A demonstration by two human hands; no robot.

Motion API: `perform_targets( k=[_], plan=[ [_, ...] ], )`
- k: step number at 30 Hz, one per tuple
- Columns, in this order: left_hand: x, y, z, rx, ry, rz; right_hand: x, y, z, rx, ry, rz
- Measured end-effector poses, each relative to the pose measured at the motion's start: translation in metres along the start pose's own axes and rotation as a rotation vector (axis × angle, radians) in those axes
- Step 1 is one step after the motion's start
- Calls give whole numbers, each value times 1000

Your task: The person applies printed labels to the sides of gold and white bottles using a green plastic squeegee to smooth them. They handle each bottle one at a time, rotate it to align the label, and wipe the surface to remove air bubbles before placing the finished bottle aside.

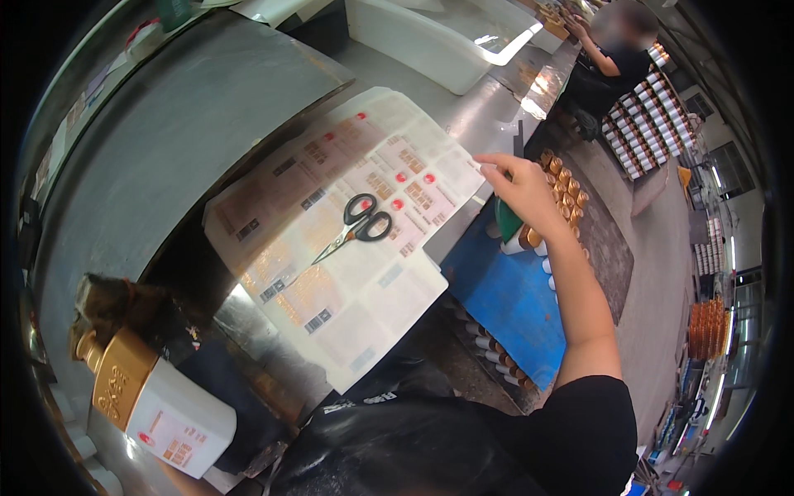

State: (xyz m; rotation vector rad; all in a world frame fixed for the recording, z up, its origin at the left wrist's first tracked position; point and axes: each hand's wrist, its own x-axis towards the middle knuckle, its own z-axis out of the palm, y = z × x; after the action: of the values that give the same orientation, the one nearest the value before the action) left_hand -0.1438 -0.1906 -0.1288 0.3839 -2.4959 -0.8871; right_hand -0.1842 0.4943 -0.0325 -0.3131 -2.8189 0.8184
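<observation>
At nine o'clock I note a dark brown object (120,299), its kind not determinable in shadow. At eight o'clock a white bottle (186,417) with gold shoulders lies tilted; what supports it is hidden. I cannot make out my left hand, nor tell what it holds. At centre lie pale label sheets (397,293), their number unclear, with black-handled scissors (357,225) on top, blades toward seven o'clock. At twelve a white tub (413,50) is cut off by the upper edge. At four o'clock is a blue board (504,306). My right hand (523,192), at two o'clock, has thumb and forefinger close together at the sheets' edge; whether they pinch it, I cannot tell. It partly covers a green item (505,221) and gold-capped bottles (568,188).
</observation>
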Motion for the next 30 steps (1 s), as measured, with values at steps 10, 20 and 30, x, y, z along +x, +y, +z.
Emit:
perform_targets(
  k=[10,20,30],
  plan=[
    [-5,2,6,30,19,-21,59,65,18,-285,53,-168],
    [-35,46,11,-3,121,-33,110,139,29,-237,-258,-44],
    [-41,53,-6,57,50,-111,93,165,9,144,-382,22]
  ],
)
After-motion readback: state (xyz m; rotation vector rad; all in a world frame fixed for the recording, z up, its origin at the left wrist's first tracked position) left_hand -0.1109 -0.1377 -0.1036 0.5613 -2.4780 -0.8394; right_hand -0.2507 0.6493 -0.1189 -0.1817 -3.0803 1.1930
